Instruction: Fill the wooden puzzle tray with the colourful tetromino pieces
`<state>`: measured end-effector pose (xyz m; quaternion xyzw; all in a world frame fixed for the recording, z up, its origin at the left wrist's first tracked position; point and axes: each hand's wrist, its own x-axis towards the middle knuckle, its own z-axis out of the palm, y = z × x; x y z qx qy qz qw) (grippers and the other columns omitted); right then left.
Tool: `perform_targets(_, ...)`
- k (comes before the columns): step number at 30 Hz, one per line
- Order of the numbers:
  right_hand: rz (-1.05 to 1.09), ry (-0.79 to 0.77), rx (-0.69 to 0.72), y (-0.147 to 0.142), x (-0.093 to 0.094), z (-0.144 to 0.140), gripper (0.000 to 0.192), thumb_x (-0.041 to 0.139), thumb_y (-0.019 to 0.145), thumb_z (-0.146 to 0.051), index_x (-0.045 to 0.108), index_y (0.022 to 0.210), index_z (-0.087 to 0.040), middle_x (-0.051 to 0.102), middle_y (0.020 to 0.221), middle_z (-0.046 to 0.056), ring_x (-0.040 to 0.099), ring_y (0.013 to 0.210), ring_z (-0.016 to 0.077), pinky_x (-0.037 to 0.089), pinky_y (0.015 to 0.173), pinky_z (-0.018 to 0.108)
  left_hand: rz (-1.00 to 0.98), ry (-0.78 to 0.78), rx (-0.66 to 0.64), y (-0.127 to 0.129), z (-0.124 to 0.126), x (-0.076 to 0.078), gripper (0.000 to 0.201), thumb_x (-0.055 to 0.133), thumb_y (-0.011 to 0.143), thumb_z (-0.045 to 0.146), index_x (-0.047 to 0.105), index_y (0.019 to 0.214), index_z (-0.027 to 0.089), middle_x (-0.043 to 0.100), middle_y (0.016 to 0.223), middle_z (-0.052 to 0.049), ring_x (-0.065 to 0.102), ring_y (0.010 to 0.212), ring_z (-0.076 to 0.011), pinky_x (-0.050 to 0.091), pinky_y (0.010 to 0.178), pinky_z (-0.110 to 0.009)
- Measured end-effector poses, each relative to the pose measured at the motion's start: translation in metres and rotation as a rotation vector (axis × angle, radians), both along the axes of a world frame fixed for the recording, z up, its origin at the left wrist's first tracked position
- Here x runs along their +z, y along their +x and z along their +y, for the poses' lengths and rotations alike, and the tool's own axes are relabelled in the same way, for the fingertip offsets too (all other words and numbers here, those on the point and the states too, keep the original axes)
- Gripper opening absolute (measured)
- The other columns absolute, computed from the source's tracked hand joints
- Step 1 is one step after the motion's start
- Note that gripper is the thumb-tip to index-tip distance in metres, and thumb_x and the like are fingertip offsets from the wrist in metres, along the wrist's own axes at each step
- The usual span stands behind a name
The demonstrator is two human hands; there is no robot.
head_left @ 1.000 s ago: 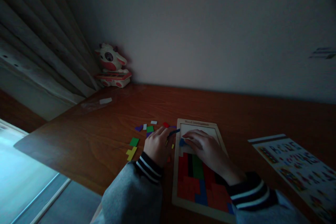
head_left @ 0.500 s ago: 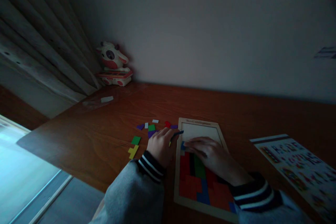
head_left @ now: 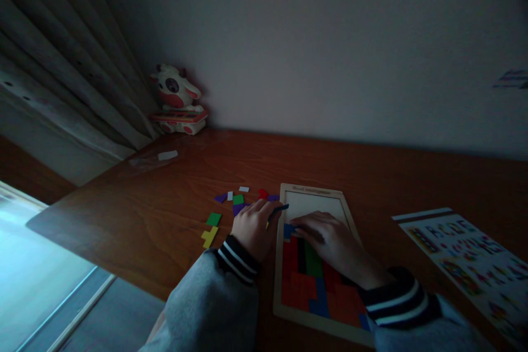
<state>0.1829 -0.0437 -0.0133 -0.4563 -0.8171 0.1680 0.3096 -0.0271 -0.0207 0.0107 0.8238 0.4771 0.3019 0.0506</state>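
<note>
Whereas half a second ago a pale gap showed below the blue piece (head_left: pixel 289 230), it now lies lower in the wooden tray (head_left: pixel 278 286), near its left rim, and appears to meet the red piece (head_left: pixel 290 256) below. Judged from this, the fit is nearly made; whether the piece sits fully flat cannot be told. The right hand (head_left: pixel 330 239) is over the tray, thumb and fingers drawn together at the blue piece's edge; pinch or push cannot be distinguished. The left hand (head_left: pixel 253 228), little changed, is curled at the tray's left side, pinching a dark blue piece (head_left: pixel 281 207) that juts over the rim; its fingertips are hidden. Loose at left: green piece (head_left: pixel 213 219), yellow piece (head_left: pixel 210 237). The tray's far end is bare, so filling appears incomplete.
</note>
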Motion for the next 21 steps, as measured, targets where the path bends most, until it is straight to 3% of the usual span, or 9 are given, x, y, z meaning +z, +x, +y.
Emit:
perform_targets(6, 0.035, -0.037, 0.016, -0.005, 0.009, -0.005, 0.02, 0.056, 0.095, -0.025, 0.07, 0.109, -0.028, 0.075, 0.105, 0.003, 0.069, 0.098, 0.0205, 0.055, 0.089, 0.039, -0.008, -0.011, -0.011, 0.0, 0.001, -0.002, 0.017, 0.058, 0.093, 0.022, 0.069, 0.105, 0.023, 0.074, 0.093, -0.002, 0.07, 0.081, -0.0181, 0.056, 0.072, -0.028)
perform_targets(10, 0.125, -0.064, -0.083, -0.001, 0.014, -0.003, 0.021, 0.053, 0.097, -0.03, 0.069, 0.11, -0.026, 0.074, 0.107, 0.005, 0.069, 0.1, 0.0216, 0.055, 0.09, 0.039, -0.093, -0.093, -0.019, 0.002, 0.001, -0.003, 0.015, 0.064, 0.09, 0.022, 0.071, 0.103, 0.024, 0.076, 0.091, -0.002, 0.072, 0.083, -0.0183, 0.057, 0.076, -0.029)
perform_targets(14, 0.256, -0.118, -0.198, 0.007, 0.026, -0.003, 0.027, 0.059, 0.092, -0.042, 0.068, 0.111, -0.025, 0.075, 0.102, 0.005, 0.07, 0.093, 0.0211, 0.057, 0.086, 0.037, -0.237, -0.206, -0.128, 0.008, -0.005, 0.002, 0.015, 0.066, 0.089, 0.021, 0.071, 0.103, 0.023, 0.077, 0.092, 0.0, 0.072, 0.083, -0.0162, 0.057, 0.075, -0.026)
perform_targets(18, 0.279, -0.211, -0.135, 0.009, 0.039, -0.007, 0.025, 0.06, 0.09, -0.045, 0.072, 0.1, -0.025, 0.076, 0.097, 0.003, 0.071, 0.092, 0.0205, 0.056, 0.084, 0.034, -0.31, -0.253, -0.265, 0.013, -0.012, 0.008, 0.016, 0.064, 0.09, 0.02, 0.071, 0.105, 0.021, 0.077, 0.094, -0.001, 0.073, 0.084, -0.015, 0.058, 0.079, -0.025)
perform_targets(21, 0.297, -0.253, -0.132, 0.011, 0.042, -0.011, 0.023, 0.06, 0.091, -0.044, 0.072, 0.095, -0.025, 0.075, 0.095, 0.002, 0.071, 0.091, 0.0194, 0.056, 0.083, 0.032, -0.338, -0.242, -0.273, 0.016, -0.014, 0.007, 0.016, 0.064, 0.091, 0.022, 0.071, 0.105, 0.021, 0.077, 0.095, -0.002, 0.073, 0.084, -0.0154, 0.058, 0.079, -0.026)
